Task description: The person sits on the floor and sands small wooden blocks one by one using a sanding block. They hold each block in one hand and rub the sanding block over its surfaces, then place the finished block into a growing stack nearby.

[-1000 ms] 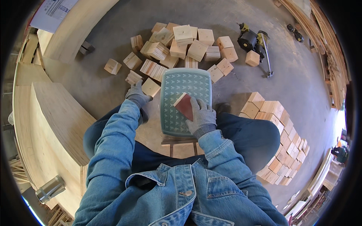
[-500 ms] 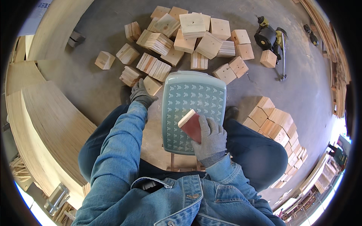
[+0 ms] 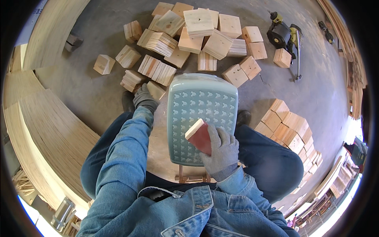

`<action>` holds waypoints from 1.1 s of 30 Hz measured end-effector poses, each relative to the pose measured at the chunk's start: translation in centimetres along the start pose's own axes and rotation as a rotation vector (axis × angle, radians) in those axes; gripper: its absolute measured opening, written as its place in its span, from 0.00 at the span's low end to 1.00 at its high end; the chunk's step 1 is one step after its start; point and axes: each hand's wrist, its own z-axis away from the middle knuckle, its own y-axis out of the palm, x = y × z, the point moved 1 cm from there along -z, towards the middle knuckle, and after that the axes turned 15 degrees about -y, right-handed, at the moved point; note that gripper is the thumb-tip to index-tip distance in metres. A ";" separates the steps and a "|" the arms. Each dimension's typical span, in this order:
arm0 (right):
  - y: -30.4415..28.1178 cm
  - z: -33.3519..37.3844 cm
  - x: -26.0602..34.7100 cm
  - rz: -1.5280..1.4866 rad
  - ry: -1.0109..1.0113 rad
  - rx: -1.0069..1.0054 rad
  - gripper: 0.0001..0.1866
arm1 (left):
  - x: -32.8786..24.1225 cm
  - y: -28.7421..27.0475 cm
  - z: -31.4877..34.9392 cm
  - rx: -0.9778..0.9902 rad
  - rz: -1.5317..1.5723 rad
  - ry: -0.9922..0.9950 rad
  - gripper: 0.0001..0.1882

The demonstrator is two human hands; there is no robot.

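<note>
My right hand [image 3: 222,152], in a grey knit glove, is closed around a sanding block [image 3: 200,138] with a dark red face and a pale edge. It is over the light blue-green plastic stool [image 3: 185,106], whose seat has raised mouse-head shapes. My left hand [image 3: 145,98], gloved alike, reaches down to the floor left of the stool. Its fingers curl at the near left side of a square wooden block [image 3: 156,90]; the fingertips are partly hidden. Touching that hand's far side is another stack-like wooden block [image 3: 132,80].
Many wooden blocks lie in a loose heap [image 3: 197,35] beyond the stool. More stand in a neat pile [image 3: 284,126] at the right. A yellow-black power tool [image 3: 279,33] lies far right. Stacked plywood sheets [image 3: 55,130] line the left; timber strips [image 3: 347,59] line the right.
My left hand has drawn slightly inward against the square wooden block. My right hand keeps the sanding block over the stool. The whole view has shifted a little.
</note>
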 end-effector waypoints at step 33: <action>-4.3 5.5 -1.3 -0.270 0.174 -0.303 0.55 | 3.9 -17.1 31.3 -0.280 0.097 0.563 0.59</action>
